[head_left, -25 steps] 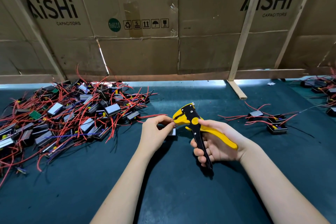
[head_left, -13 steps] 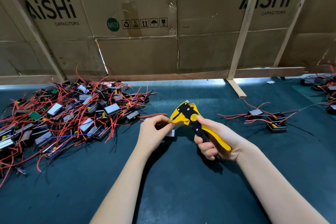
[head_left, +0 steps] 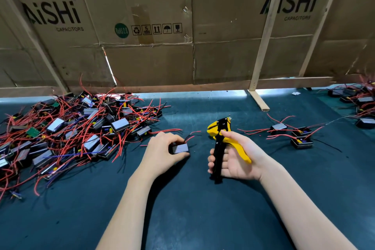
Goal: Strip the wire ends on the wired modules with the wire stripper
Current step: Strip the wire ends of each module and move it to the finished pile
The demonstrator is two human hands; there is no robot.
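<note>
A small wired module (head_left: 180, 148), grey-faced with red wires (head_left: 190, 136) fanning up to its right, sits on the dark green table mat (head_left: 182, 209), gripped between the curled fingers and thumb of the left hand (head_left: 162, 151). Just to its right and apart from it, the right hand (head_left: 236, 160) holds the yellow-and-black wire stripper (head_left: 220, 140) head up, thumb across the yellow body and fingers wrapped round the black handle, handles spread. A large heap of modules (head_left: 81, 130) lies left, a few more modules (head_left: 292, 134) right, before a cardboard wall (head_left: 154, 61).
</note>
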